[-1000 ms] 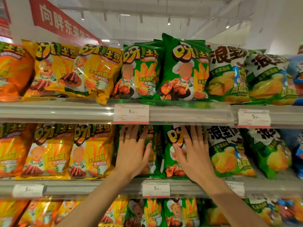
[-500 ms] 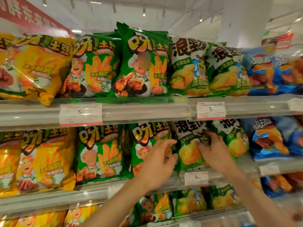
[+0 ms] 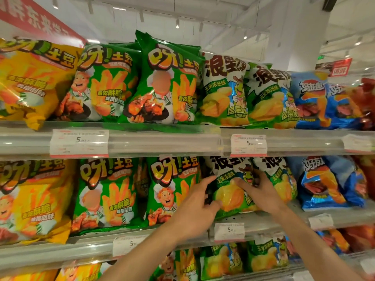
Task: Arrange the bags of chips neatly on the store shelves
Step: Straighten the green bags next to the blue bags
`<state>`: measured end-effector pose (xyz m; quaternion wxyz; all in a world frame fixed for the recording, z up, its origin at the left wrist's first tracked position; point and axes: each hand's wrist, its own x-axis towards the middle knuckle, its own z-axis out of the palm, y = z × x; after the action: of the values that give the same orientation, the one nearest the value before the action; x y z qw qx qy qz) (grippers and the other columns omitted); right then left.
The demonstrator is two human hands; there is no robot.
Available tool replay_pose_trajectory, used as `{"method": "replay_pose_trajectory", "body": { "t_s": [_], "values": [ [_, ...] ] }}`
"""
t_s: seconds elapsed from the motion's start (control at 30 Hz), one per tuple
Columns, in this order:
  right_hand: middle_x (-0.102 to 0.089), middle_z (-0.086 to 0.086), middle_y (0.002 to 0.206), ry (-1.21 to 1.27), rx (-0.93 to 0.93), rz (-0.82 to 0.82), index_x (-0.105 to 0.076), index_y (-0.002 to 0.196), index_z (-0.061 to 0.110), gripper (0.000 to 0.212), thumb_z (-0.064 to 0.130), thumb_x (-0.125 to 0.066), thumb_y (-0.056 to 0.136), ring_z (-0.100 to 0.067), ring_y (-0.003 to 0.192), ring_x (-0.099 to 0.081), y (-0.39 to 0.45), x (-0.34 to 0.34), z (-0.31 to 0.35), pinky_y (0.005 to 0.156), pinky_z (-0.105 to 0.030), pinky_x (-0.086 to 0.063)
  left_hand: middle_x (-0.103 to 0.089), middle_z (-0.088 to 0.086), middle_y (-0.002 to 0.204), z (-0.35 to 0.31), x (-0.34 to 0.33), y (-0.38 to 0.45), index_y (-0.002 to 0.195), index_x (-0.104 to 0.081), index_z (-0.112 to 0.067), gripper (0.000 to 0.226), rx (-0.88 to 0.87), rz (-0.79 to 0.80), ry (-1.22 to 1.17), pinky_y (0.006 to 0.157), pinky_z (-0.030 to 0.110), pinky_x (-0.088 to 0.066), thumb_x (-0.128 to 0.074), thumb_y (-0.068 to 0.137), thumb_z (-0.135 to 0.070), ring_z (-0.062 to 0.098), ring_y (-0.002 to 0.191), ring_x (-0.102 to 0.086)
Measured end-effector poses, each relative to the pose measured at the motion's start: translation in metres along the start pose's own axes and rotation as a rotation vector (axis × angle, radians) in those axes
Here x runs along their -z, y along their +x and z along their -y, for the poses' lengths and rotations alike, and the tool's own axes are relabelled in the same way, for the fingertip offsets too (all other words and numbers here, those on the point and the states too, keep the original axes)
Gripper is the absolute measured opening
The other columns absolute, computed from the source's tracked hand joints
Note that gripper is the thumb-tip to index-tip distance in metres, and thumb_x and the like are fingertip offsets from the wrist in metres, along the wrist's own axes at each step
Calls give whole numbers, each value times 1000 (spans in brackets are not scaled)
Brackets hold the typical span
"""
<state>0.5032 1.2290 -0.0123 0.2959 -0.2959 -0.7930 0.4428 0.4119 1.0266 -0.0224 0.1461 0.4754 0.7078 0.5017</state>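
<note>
Store aisle, white ceiling with track lights, a red banner (image 3: 34, 19) upper left. Tiered shelves carry chip bags behind clear lips with price tags (image 3: 229, 231): yellow, green, white-and-green, then blue bags running left to right.

We have both hands on one white-and-green bag (image 3: 229, 191) on the middle shelf (image 3: 263, 222), straight ahead and slightly right of centre. It stands upright, long axis vertical, leaning a little toward us.

Our left hand (image 3: 194, 207) pinches its left edge, thumb and fingers curled round the seam. Our right hand (image 3: 257, 191) lies over its right half, fingers spread across the face and curling at the far edge; how firm that hold is, we cannot tell. Both are about equally near.

A green bag (image 3: 172, 191) sits just beside it on the left, a matching bag (image 3: 282, 179) on the right, partly overlapped. Room to square it looks tight sideways; we judge the move is a push back and upright.
</note>
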Motion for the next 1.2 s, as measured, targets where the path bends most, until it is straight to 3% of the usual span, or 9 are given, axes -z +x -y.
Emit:
{"method": "replay_pose_trajectory", "body": {
  "t_s": [0.07, 0.17, 0.33, 0.47, 0.53, 0.63, 0.7, 0.83, 1.2],
  "values": [
    [-58, 1, 124, 8, 39, 14, -43, 140, 19, 67, 41, -74, 84, -15, 113, -54, 3, 10, -7, 87, -23, -42, -19, -20, 152, -1, -17, 8, 153, -12, -47, 68, 11, 5, 4, 119, 30, -27, -54, 100, -36, 7, 145, -23],
    [-57, 13, 108, 13, 83, 67, -43, 126, 29, 51, 37, -73, 86, -7, 100, -55, 9, 24, -16, 66, -4, -41, -1, -18, 164, -3, -40, 27, 148, 0, -57, 75, 25, -69, 36, 124, 43, -17, -54, 96, -46, 7, 151, -8],
    [-59, 11, 109, 93, 110, 176, -40, 130, 28, 61, 43, -75, 83, -2, 98, -58, 22, 39, -32, 72, -10, -44, -25, -18, 159, -14, -63, 62, 152, -10, -53, 86, 72, -240, -61, 122, 42, -25, -63, 84, -58, 7, 147, -24],
    [-58, 15, 108, 70, 137, 243, -35, 133, 27, 67, 49, -73, 83, 2, 95, -58, 30, 45, -41, 82, -21, -51, -46, -15, 145, -22, -68, 77, 152, -23, -39, 81, 118, -314, -144, 111, 28, -41, -72, 90, -21, 3, 131, -46],
    [-60, 12, 111, 76, 159, 303, -31, 136, 25, 73, 49, -73, 82, -3, 98, -60, 35, 50, -42, 80, -16, -52, -54, -17, 131, -27, -69, 80, 148, -28, -36, 79, 127, -336, -171, 96, 16, -48, -73, 88, -10, -9, 116, -55],
    [-56, 10, 129, 106, 205, 402, -17, 149, 31, 104, 54, -80, 69, -11, 119, -57, 44, 57, -45, 103, -32, -49, -54, -26, 116, -30, -69, 81, 146, -30, -34, 79, 155, -349, -215, 74, 3, -49, -71, 87, -1, -25, 89, -56],
    [-51, 9, 141, 141, 242, 482, -11, 152, 43, 117, 54, -84, 60, -9, 128, -51, 50, 61, -46, 110, -40, -44, -53, -29, 119, -27, -67, 81, 149, -30, -37, 83, 162, -356, -215, 84, 8, -51, -73, 86, -3, -20, 98, -55],
    [-41, 15, 150, 104, 264, 587, -18, 144, 62, 117, 56, -91, 53, -10, 133, -47, 58, 62, -42, 113, -42, -40, -54, -26, 130, -22, -64, 78, 150, -30, -40, 87, 175, -361, -218, 107, 31, -47, -76, 85, -5, -6, 119, -53],
    [-30, 13, 156, 55, 326, 444, -15, 155, 37, 118, 36, -92, 65, -4, 140, -32, 58, 52, -36, 112, -21, -29, -55, -9, 142, -15, -56, 92, 149, -31, -46, 102, 178, -356, -314, 109, 47, -45, -70, 67, 0, 15, 129, -53]
  ]
}}
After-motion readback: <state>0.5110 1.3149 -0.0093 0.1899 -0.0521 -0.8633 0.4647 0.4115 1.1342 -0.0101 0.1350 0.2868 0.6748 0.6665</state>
